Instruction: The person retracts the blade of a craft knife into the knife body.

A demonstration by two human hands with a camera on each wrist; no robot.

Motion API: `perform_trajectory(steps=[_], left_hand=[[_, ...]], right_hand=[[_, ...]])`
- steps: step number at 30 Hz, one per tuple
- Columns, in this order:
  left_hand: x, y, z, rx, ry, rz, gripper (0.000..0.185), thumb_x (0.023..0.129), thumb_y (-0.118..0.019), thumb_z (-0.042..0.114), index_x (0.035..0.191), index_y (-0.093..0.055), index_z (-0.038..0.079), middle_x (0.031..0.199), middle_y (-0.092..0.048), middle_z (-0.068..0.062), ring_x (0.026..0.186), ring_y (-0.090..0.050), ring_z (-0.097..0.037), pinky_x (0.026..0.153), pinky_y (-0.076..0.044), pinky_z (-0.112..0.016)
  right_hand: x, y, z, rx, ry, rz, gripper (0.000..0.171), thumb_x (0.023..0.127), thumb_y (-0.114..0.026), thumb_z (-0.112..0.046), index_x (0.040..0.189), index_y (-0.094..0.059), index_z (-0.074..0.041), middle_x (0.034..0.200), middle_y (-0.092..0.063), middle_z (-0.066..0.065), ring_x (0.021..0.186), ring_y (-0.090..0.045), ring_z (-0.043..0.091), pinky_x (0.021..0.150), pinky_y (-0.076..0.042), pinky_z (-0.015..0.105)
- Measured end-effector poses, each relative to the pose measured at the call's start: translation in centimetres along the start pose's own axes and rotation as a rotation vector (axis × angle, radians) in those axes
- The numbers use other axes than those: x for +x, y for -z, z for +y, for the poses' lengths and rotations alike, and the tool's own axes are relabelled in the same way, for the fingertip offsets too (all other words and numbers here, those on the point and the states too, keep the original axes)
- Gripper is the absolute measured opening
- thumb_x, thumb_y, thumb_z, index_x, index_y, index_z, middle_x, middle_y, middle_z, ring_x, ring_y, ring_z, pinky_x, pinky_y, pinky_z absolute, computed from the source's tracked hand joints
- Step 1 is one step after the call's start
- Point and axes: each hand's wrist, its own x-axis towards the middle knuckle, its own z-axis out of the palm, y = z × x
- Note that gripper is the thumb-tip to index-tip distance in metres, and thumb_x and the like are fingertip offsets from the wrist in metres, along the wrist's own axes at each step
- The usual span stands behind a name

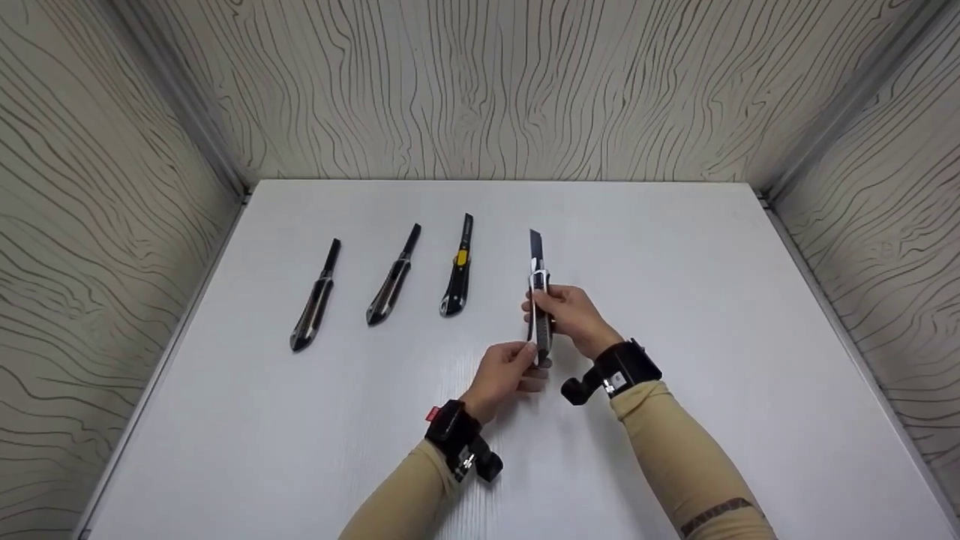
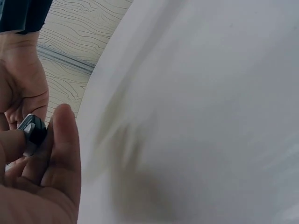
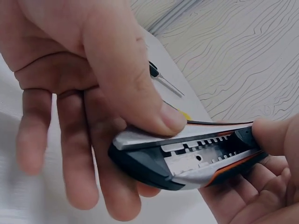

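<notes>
Head view: we hold the utility knife point(image 1: 539, 300) above the white table point(image 1: 675, 300), blade out and pointing away. Our right hand point(image 1: 574, 315) wraps the body; our left hand point(image 1: 506, 373) pinches the rear end. Three other knives point(image 1: 392, 276) lie to the left.

Left wrist view: thumb and fingers point(image 2: 63, 140) pinch the knife's end cap point(image 2: 32, 128).

Right wrist view: the thumb point(image 3: 126, 70) presses the slider track. A slip here could drive the exposed blade forward or drop the knife.

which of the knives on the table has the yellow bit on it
The third knife from the left, nearest the hands: it alone has a yellow slider on its black handle. The two knives left of it show no yellow.
</notes>
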Motion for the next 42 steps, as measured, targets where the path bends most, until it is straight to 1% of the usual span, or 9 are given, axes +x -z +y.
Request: perform_trajectory(steps=[10, 17, 23, 28, 31, 34, 37, 38, 42], left_hand=[[-0.09, -0.03, 0.03, 0.020, -0.039, 0.015, 0.032, 0.102, -0.050, 0.022, 0.110, -0.066, -0.005, 0.098, -0.073, -0.020, 0.080, -0.072, -0.020, 0.074, -0.062, -0.035], [-0.04, 0.02, -0.06, 0.021, -0.047, 0.026, 0.032, 0.102, -0.051, 0.021, 0.109, -0.065, -0.006, 0.097, -0.073, -0.021, 0.077, -0.070, -0.017, 0.072, -0.062, -0.032], [-0.08, -0.01, 0.05, 0.018, -0.044, 0.033, 0.032, 0.102, -0.051, 0.021, 0.107, -0.066, -0.006, 0.095, -0.073, -0.021, 0.074, -0.068, -0.015, 0.069, -0.061, -0.031], [-0.06, 0.02, 0.05, 0.003, -0.044, 0.026, 0.032, 0.102, -0.050, 0.020, 0.107, -0.065, -0.008, 0.097, -0.072, -0.022, 0.073, -0.067, -0.013, 0.069, -0.061, -0.029], [0.04, 0.05, -0.15, -0.024, -0.038, 0.010, 0.032, 0.103, -0.049, 0.021, 0.110, -0.064, -0.007, 0.101, -0.071, -0.024, 0.077, -0.068, -0.015, 0.070, -0.061, -0.028], [0.00, 0.19, -0.36, -0.062, -0.033, -0.021, 0.034, 0.103, -0.048, 0.021, 0.116, -0.062, -0.007, 0.110, -0.068, -0.027, 0.090, -0.072, -0.028, 0.077, -0.061, -0.033], [-0.05, 0.31, -0.37, -0.094, -0.031, -0.037, 0.034, 0.103, -0.048, 0.020, 0.119, -0.060, -0.008, 0.115, -0.066, -0.030, 0.103, -0.069, -0.037, 0.084, -0.060, -0.038], [-0.02, 0.33, -0.34, -0.095, -0.037, -0.035, 0.034, 0.103, -0.048, 0.020, 0.119, -0.059, -0.008, 0.115, -0.065, -0.031, 0.104, -0.068, -0.038, 0.084, -0.060, -0.039], [0.16, 0.36, -0.30, -0.082, -0.064, -0.005, 0.032, 0.103, -0.048, 0.017, 0.117, -0.060, -0.009, 0.110, -0.068, -0.028, 0.095, -0.072, -0.030, 0.082, -0.061, -0.036]], right_hand=[[0.00, 0.00, 0.35, -0.002, 0.012, -0.011, 0.040, 0.101, -0.053, -0.022, 0.126, -0.054, 0.009, 0.100, -0.069, 0.004, 0.090, -0.065, 0.012, 0.079, -0.056, 0.027], [0.10, -0.14, 0.34, -0.002, 0.012, -0.019, 0.041, 0.101, -0.052, -0.020, 0.130, -0.051, 0.010, 0.109, -0.069, 0.012, 0.094, -0.065, 0.013, 0.082, -0.056, 0.028], [0.04, -0.14, 0.32, -0.002, 0.010, -0.021, 0.040, 0.101, -0.053, -0.017, 0.130, -0.050, 0.010, 0.112, -0.068, 0.014, 0.095, -0.065, 0.013, 0.083, -0.055, 0.028], [-0.04, -0.21, 0.24, -0.008, 0.011, -0.028, 0.040, 0.101, -0.053, -0.016, 0.131, -0.049, 0.010, 0.118, -0.066, 0.019, 0.095, -0.064, 0.012, 0.083, -0.055, 0.028], [-0.19, -0.21, 0.09, -0.015, 0.014, -0.030, 0.039, 0.101, -0.053, -0.017, 0.130, -0.051, 0.009, 0.121, -0.065, 0.021, 0.095, -0.064, 0.013, 0.083, -0.055, 0.028], [-0.25, -0.23, -0.03, -0.022, 0.021, -0.028, 0.039, 0.101, -0.052, -0.017, 0.130, -0.050, 0.008, 0.122, -0.064, 0.022, 0.097, -0.065, 0.014, 0.085, -0.055, 0.028], [-0.22, -0.28, -0.04, -0.021, 0.027, -0.014, 0.038, 0.102, -0.051, -0.016, 0.131, -0.050, 0.008, 0.123, -0.064, 0.021, 0.098, -0.066, 0.014, 0.086, -0.055, 0.028], [-0.17, -0.31, 0.02, -0.018, 0.029, -0.008, 0.038, 0.102, -0.051, -0.016, 0.131, -0.050, 0.008, 0.123, -0.064, 0.021, 0.098, -0.067, 0.014, 0.086, -0.055, 0.028], [-0.13, -0.36, 0.21, 0.008, 0.034, -0.003, 0.039, 0.102, -0.051, -0.018, 0.132, -0.050, 0.007, 0.120, -0.066, 0.017, 0.098, -0.067, 0.013, 0.087, -0.056, 0.028]])
